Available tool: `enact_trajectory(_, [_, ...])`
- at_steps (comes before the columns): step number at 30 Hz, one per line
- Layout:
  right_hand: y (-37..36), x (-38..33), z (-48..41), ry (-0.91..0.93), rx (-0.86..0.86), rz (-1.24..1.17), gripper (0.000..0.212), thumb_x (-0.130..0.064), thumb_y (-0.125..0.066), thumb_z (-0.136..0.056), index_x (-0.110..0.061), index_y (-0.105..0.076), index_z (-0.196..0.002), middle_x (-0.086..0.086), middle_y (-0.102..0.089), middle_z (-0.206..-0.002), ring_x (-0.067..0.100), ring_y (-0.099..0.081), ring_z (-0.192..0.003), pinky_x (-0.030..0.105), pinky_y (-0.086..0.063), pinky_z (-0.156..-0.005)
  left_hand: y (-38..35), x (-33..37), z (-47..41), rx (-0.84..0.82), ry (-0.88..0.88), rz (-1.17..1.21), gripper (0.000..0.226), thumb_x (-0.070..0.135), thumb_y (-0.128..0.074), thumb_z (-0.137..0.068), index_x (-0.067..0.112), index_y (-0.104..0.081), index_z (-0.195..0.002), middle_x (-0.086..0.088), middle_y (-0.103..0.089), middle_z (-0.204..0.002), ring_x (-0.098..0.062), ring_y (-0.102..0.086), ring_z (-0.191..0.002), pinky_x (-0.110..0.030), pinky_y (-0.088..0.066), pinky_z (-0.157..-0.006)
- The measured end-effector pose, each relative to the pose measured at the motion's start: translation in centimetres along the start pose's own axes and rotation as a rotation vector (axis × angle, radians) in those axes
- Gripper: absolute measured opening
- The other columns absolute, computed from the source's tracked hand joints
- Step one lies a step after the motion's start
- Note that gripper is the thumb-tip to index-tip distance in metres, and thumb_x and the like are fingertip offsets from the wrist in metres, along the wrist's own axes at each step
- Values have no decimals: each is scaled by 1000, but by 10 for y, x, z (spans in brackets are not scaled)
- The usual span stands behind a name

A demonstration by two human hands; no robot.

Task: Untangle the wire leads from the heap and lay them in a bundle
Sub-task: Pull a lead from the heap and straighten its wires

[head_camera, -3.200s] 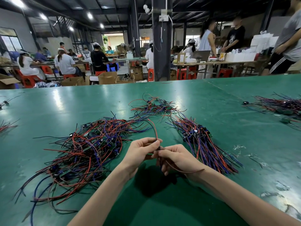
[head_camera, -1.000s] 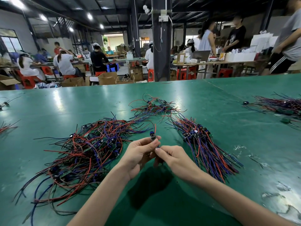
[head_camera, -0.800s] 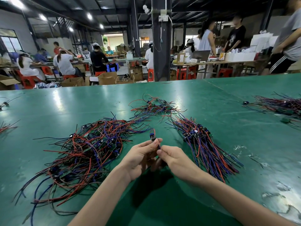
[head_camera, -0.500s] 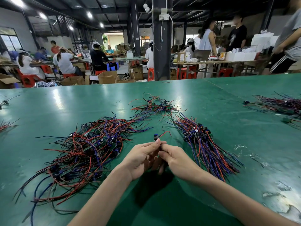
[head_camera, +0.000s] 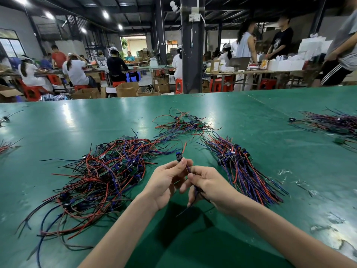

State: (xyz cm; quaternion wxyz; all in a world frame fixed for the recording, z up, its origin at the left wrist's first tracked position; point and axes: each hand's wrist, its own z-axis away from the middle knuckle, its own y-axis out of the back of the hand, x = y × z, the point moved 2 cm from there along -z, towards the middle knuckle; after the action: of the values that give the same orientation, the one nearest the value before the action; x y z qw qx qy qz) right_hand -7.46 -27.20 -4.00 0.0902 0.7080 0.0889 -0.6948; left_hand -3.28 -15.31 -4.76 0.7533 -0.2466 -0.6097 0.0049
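Note:
A big tangled heap [head_camera: 96,176] of red, blue and black wire leads with small boards lies on the green table, left of my hands. A straightened bundle [head_camera: 245,171] of leads lies to the right. My left hand [head_camera: 166,180] pinches one wire lead [head_camera: 179,156] just below its small dark component, which sticks up above my fingertips with a short red end. My right hand [head_camera: 208,184] grips the same lead's wires lower down; their dark tails hang under my palm.
A smaller loose tangle [head_camera: 183,123] lies farther back at the centre. Another pile [head_camera: 332,122] sits at the far right, and stray leads [head_camera: 7,146] at the left edge. The green table [head_camera: 260,238] shows scuffed patches on the right. People work at benches behind.
The single lead has come free of the heap and its long red wire has been drawn down through my hands. The component end now stands a little higher above my left fingertips.

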Motion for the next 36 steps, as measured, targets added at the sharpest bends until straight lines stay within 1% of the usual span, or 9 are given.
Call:
enact_trajectory(4, [0,1,1,-23,-27,61,26,8,-30,-99,10,-50,-116,7,-61,-74,10,-51,-43,25,-50,-49,2,-2,-2,9,-30,-23,18,29,-66,-71,15,-77,-69,-5,-69,-71,-19,-51,-61,-23,-34,-49])
enact_trajectory(8, [2,1,0,-43,-29,120,31,10,-27,-98,9,-50,-119,6,-61,-77,9,-47,-43,23,-45,-50,1,-3,-2,30,-21,-18,18,30,-65,-72,17,-76,-67,0,-69,-68,-16,-52,-59,-27,-31,-58])
enact_trajectory(13, [1,2,1,-92,-35,106,25,5,-30,-100,15,-47,-115,7,-62,-76,7,-46,-36,23,-47,-42,2,0,-3,105,-31,41,12,22,-61,-85,15,-66,-77,5,-72,-75,-8,-64,-58,-21,-47,-50])
enact_trajectory(18, [-2,4,3,-85,-49,144,28,8,-29,-99,5,-54,-112,6,-62,-74,8,-45,-32,29,-42,-47,5,3,-4,152,-73,72,13,14,-59,-88,11,-64,-76,2,-70,-66,-6,-63,-58,-23,-55,-52])
enact_trajectory(22, [-4,5,3,-80,-71,136,32,9,-29,-98,-8,-55,-104,9,-62,-75,9,-48,-34,29,-43,-48,11,4,-7,200,-123,32,12,11,-59,-87,10,-65,-77,2,-70,-65,-10,-55,-67,-29,-51,-60])
enact_trajectory(24, [-4,5,3,-88,-82,146,34,10,-29,-98,-10,-57,-101,7,-63,-74,10,-53,-37,27,-46,-49,12,5,-8,216,-146,-1,11,11,-60,-88,10,-65,-78,2,-70,-65,-11,-48,-65,-30,-42,-64])
enact_trajectory(28, [-3,8,5,-126,-127,163,32,12,-26,-96,5,-50,-116,4,-64,-74,13,-61,-47,34,-52,-60,16,8,-8,264,-176,-70,11,14,-61,-89,16,-65,-79,5,-70,-64,-1,-47,-49,-21,-35,-57])
enact_trajectory(33, [-3,7,9,-179,-191,180,39,16,-19,-93,5,-44,-121,8,-64,-84,16,-65,-58,26,-52,-49,20,7,-7,292,-202,-103,10,15,-63,-88,18,-66,-79,7,-70,-64,4,-48,-45,-17,-35,-52])
enact_trajectory(36, [-4,7,8,-194,-203,184,36,13,-18,-94,6,-43,-119,11,-64,-82,14,-66,-56,21,-48,-45,21,8,-9,306,-221,-94,8,16,-63,-88,17,-66,-80,7,-69,-64,2,-43,-41,-15,-34,-49])
